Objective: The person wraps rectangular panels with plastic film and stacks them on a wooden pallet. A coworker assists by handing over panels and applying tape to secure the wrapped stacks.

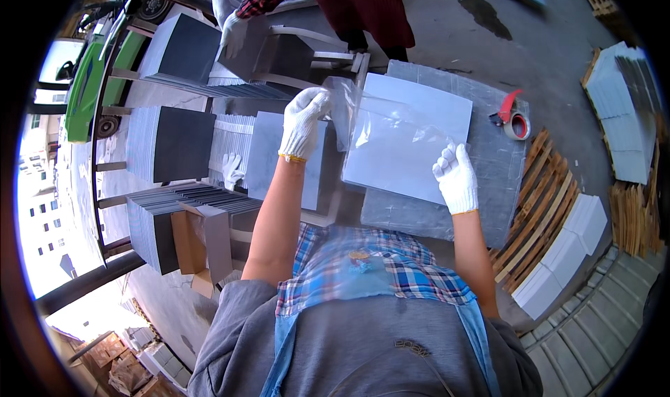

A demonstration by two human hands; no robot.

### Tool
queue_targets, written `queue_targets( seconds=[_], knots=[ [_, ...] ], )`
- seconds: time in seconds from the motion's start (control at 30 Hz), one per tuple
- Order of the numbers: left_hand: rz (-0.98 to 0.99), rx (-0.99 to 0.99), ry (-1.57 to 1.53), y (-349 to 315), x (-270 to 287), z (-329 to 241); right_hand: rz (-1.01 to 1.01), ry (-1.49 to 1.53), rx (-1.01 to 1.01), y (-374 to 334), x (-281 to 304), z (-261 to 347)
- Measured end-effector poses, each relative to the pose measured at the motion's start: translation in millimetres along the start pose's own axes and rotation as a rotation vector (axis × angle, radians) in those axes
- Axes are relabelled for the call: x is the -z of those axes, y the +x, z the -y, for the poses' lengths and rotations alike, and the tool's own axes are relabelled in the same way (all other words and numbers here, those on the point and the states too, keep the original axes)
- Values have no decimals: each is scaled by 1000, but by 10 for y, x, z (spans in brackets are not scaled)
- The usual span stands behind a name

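Note:
A white knit glove covers each of my hands. My left hand is closed on one end of a clear plastic film. The other end runs to my right hand, whose curled fingers pinch it. Stretched between them, the film lies slanting over a white flat panel, touching or just above it; I cannot tell which. Under the panel is a larger grey board with a scuffed surface. At its right edge rests a red tape dispenser with a roll of tape.
Upright stacks of grey panels fill a rack on the left, with an open cardboard box and a loose white glove. A person in white gloves handles panels at the far side. Wooden pallets stand right; a green vehicle far left.

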State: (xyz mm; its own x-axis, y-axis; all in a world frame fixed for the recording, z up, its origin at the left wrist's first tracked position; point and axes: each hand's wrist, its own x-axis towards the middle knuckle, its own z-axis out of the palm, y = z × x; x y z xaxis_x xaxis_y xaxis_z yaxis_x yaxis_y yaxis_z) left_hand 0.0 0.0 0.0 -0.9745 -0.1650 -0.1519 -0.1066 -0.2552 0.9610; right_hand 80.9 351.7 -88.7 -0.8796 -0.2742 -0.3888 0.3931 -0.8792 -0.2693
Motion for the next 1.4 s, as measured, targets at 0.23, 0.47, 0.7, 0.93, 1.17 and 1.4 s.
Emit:
queue_targets(
  seconds=[0.23, 0.47, 0.7, 0.93, 1.17, 1.4],
  knots=[
    [-12, 90, -21, 389, -241, 100, -165, -324, 195, 424, -367, 345],
    [29, 79, -232, 1267, -633, -201, -198, -514, 426, 1289, -941, 994],
    [-46, 196, -195, 874, -376, 327, -266, -599, 437, 907, -536, 857],
    [-200, 524, 342, 108, -307, 989, -636, -434, 208, 198, 497, 18],
    [-195, 383, 875, -255, -205, 1196, -726, -452, 123, -97, 643, -276],
    [16, 230, 1588, -368, -294, 1046, -795, -395, 79, -232, 453, -357]
  ],
)
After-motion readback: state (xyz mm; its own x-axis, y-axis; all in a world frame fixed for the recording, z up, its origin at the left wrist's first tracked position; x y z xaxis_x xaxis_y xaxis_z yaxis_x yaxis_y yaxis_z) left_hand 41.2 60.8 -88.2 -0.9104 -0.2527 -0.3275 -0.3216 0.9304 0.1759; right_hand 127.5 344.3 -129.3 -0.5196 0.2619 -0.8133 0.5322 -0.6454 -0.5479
